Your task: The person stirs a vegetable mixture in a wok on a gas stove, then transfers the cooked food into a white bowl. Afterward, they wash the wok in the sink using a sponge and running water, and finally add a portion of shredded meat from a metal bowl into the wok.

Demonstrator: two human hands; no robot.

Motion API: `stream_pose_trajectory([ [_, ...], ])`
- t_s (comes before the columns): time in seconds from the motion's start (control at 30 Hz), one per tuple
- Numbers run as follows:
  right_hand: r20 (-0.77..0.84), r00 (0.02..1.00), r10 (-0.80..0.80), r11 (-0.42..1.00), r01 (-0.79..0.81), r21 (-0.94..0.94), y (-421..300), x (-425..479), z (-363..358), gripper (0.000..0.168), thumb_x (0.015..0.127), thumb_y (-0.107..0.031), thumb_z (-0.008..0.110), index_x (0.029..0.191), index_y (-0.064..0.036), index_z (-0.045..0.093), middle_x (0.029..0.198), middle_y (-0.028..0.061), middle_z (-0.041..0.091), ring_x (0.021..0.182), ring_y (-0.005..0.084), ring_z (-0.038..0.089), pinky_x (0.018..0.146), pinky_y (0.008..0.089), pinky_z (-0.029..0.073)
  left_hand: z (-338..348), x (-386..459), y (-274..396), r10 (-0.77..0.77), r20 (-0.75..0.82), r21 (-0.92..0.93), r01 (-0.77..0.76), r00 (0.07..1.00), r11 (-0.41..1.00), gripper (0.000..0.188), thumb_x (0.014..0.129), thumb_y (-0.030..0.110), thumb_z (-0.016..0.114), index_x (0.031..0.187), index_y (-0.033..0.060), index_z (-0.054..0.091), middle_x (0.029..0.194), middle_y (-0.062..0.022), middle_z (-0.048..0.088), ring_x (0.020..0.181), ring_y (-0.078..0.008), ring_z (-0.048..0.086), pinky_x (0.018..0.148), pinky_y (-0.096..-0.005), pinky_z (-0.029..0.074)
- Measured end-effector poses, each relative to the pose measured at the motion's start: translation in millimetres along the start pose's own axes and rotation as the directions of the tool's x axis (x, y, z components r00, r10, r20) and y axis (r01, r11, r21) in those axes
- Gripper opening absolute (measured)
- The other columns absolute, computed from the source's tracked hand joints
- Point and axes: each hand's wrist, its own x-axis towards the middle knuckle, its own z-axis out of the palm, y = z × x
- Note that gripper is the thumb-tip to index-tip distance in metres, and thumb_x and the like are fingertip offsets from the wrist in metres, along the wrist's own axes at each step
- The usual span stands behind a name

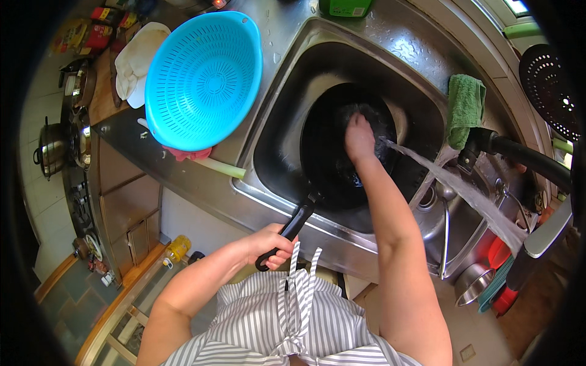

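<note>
A black frying pan or wok [327, 137] lies in the left basin of the stainless steel sink [293, 68]. My left hand [272, 247] is closed around its black handle at the sink's front edge. Inside the pan, my right hand [360, 137] reaches down with its fingertips in the water at the bottom; whether it holds anything there is hidden. A stream of water [462, 187] runs from the faucet [545, 233] at the right into the pan, beside my right hand.
A blue plastic colander [201, 87] stands on the counter to the left, near a green-white stalk [219, 168]. A green cloth [466, 107] hangs behind the second basin [435, 219]. A metal bowl [475, 283] is at the lower right, a green container [346, 7] at the back.
</note>
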Motion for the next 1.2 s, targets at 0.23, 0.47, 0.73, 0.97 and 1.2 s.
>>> stream_pose_trajectory([
  [0.23,0.143,0.892,-0.430,0.858,0.354,0.372,-37.9,-82.4,-9.1,0.034,0.072,0.006,0.056,0.107,0.006,0.054,0.107,0.0245,0.054,0.101,0.0413,0.053,0.084,0.0430,0.047,-8.0,5.6,0.9,-0.012,0.081,-0.005,0.012,0.997,1.000,0.021,0.086,0.001,0.058,0.078,0.0099,0.041,0.055,0.0008,0.039,0.039,-0.0067,0.035,0.034,-0.0243,0.028],
  [0.47,0.298,0.893,-0.338,0.941,0.312,0.131,-20.8,-80.2,9.7,0.050,0.069,0.003,0.060,0.118,0.001,0.054,0.116,0.0165,0.055,0.104,0.0353,0.056,0.087,0.0401,0.049,-9.2,2.0,-1.2,-0.035,0.096,-0.051,0.041,0.995,0.998,0.016,0.079,-0.003,0.055,0.085,0.0069,0.044,0.054,-0.0021,0.038,0.039,-0.0093,0.036,0.035,-0.0255,0.031],
  [0.73,0.394,0.918,-0.043,0.991,0.089,-0.099,9.4,-64.4,5.0,0.027,0.076,-0.004,0.060,0.101,0.003,0.061,0.114,0.0208,0.056,0.101,0.0358,0.059,0.084,0.0426,0.050,-8.5,2.6,-1.7,-0.020,0.079,-0.018,0.022,0.997,1.000,0.017,0.085,-0.001,0.057,0.083,0.0069,0.043,0.055,-0.0024,0.040,0.039,-0.0095,0.039,0.034,-0.0257,0.031],
  [0.97,-0.250,0.854,-0.456,0.886,0.462,-0.037,-20.8,-22.9,-3.8,0.046,0.074,0.001,0.057,0.119,0.001,0.049,0.108,0.0207,0.055,0.102,0.0373,0.055,0.084,0.0419,0.049,3.1,-3.2,2.7,-0.035,-0.020,0.061,0.036,0.999,0.998,0.019,0.080,-0.003,0.056,0.079,0.0089,0.041,0.055,-0.0011,0.038,0.039,-0.0088,0.036,0.034,-0.0252,0.029],
  [1.2,0.138,0.970,0.200,0.931,-0.144,-0.335,43.0,-58.2,23.6,0.053,0.088,-0.009,0.048,0.136,0.007,0.034,0.131,0.0209,0.046,0.110,0.0317,0.053,0.088,0.0358,0.049,-2.8,-0.5,-4.6,0.006,0.026,0.010,-0.006,1.000,1.000,0.019,0.081,-0.003,0.057,0.080,0.0087,0.042,0.055,-0.0004,0.039,0.039,-0.0080,0.036,0.033,-0.0246,0.030],
])
